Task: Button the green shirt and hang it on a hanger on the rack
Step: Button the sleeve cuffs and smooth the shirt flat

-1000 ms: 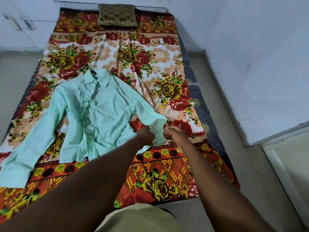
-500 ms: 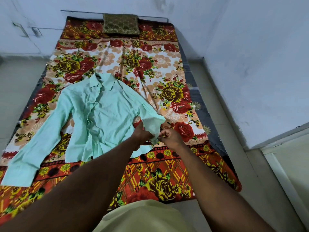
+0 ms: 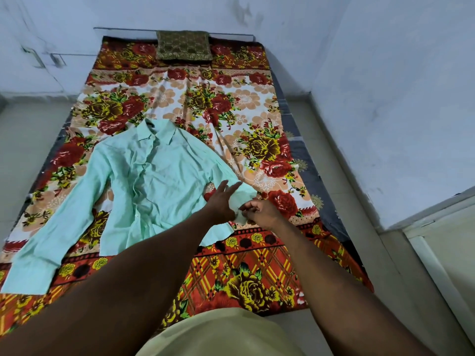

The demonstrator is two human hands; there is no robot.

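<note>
Shirt (image 3: 154,181) is laid on bed (image 3: 231,104); cuff (image 3: 247,193) is pinched by right hand (image 3: 262,213); left hand (image 3: 221,201) is splayed open. Hanging is not yet done.

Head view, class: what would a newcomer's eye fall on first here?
The red and yellow flowered bedsheet fills the picture's middle. A pale green shirt lies spread on it, left of centre. At its cuff the left hand rests open while the right hand pinches the cloth.
</note>
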